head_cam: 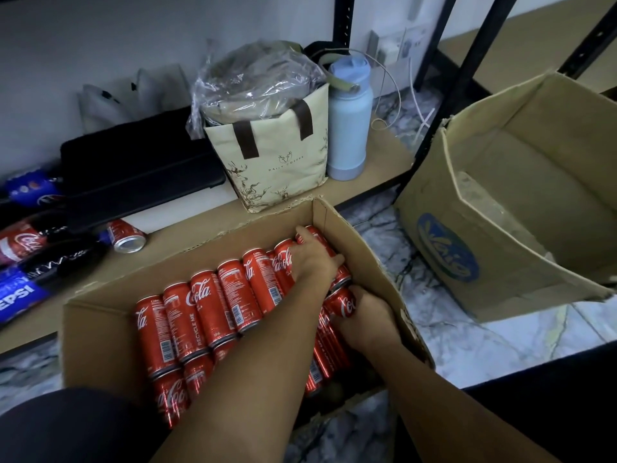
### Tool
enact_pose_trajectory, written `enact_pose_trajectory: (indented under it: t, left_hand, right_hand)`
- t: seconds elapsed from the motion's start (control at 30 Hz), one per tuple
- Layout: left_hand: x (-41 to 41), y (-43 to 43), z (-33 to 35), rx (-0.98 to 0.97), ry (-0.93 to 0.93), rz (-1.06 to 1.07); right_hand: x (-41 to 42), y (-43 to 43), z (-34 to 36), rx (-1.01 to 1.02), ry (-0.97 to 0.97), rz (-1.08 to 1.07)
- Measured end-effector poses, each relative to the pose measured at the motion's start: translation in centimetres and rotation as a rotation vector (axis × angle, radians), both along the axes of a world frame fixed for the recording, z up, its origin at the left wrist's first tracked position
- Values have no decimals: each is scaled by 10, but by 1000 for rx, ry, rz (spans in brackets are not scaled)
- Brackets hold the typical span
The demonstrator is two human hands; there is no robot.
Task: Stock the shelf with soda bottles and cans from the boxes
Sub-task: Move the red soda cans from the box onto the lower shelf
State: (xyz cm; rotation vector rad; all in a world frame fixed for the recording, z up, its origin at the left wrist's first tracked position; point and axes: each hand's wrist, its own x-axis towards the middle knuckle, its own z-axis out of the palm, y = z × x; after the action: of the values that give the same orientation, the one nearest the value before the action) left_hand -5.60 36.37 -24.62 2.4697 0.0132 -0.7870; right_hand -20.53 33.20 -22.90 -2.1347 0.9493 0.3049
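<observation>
The left hand (312, 259) covers the Coca-Cola cans (213, 302) beneath it, its fingertips hidden among them, so whether it grips one cannot be told. The red can (342, 304) in the right hand (369, 320) shows only one end and part of its logo, and both forearms hide more cans on the near side of the grips. Far left of them, the Pepsi bottle (20, 292) is blurred and cut by the edge.

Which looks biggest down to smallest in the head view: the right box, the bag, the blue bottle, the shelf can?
1. right box
2. bag
3. blue bottle
4. shelf can
</observation>
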Motion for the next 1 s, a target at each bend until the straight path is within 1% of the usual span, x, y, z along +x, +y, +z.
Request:
enact_pose_trajectory:
  t: [0.1, 0.17, 0.23, 0.43, 0.57, 0.63, 0.77, 0.9, 1.0]
  left_hand:
    - [7, 4, -3, -58, 41, 83]
    - [5, 8, 6, -127, 59, 126]
    - [2, 10, 15, -184, 41, 145]
    - [-1, 36, 36, -288, -156, 42]
    - [-7, 63, 63, -348, -202, -9]
    - [-12, 77, 83, -352, -215, -102]
    - [-27, 108, 130, -292, -220, -291]
    - [-41, 134, 176, -292, -268, -330]
    - [-45, 150, 211, -372, -338, -341]
  right_hand:
    - [-1, 0, -1, 19, -5, -2]
    - [-3, -1, -2, 32, 8, -14]
    - [-3, 0, -5, 38, 21, -16]
    - [-2, 3, 0, 35, 11, 1]
    - [-3, 10, 25, -70, -21, 52]
    - [-5, 13, 44, -85, -68, 46]
    - [-4, 16, 85, -82, -205, 7]
    - [-1, 27, 137, -32, -402, -15]
    - [4, 31, 182, -7, -591, -10]
